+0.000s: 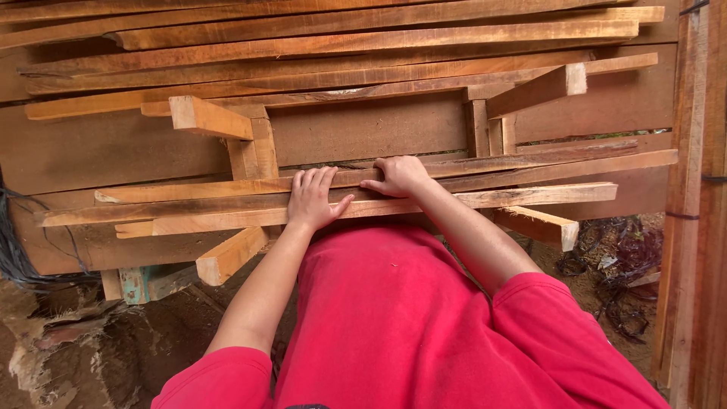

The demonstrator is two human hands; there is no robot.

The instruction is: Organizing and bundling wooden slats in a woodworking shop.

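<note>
Long reddish-brown wooden planks (pixel 530 198) lie stacked across short wooden cross blocks in front of me. My left hand (pixel 314 198) rests flat, fingers together, on the front planks. My right hand (pixel 399 176) sits just to its right, fingers curled over the edge of a thin plank (pixel 545 163) one layer up. A red shirt covers my chest and shoulders below the hands.
More planks (pixel 341 45) pile up at the back. Short support blocks (pixel 229 257) (pixel 539 225) stick out under the front stack. Upright boards (pixel 693 212) stand at the right edge. Dirt ground, dark cords (pixel 15 250) at left and debris (pixel 617 265) at right.
</note>
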